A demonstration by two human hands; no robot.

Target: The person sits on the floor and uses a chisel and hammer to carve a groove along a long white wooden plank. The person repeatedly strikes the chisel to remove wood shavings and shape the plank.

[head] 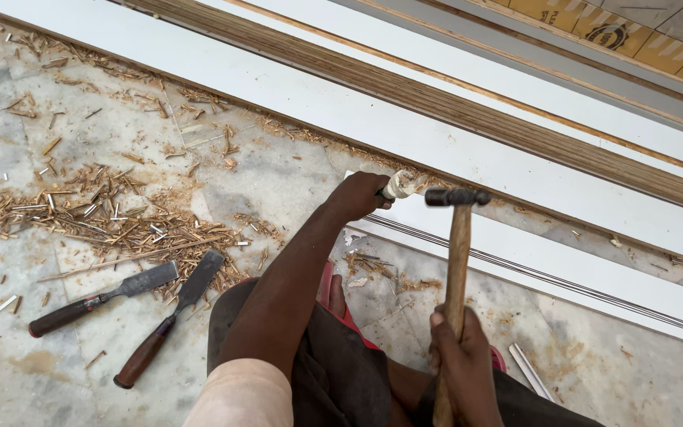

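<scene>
My left hand (357,195) grips a chisel with a pale, worn handle end (398,185), held against the end of a white laminated board (563,265) lying on the floor. My right hand (460,352) is closed around the wooden shaft of a hammer (458,261). The hammer's dark metal head (457,197) hovers just right of the chisel's handle end, very close to it. The chisel's blade is hidden behind my left hand.
Two more chisels with dark wooden handles (100,299) (169,316) lie on the marble floor at left, beside a spread of wood chips (96,209). Long white boards with plywood edges (436,103) run diagonally across the back. My knees and a red sandal (349,316) are below.
</scene>
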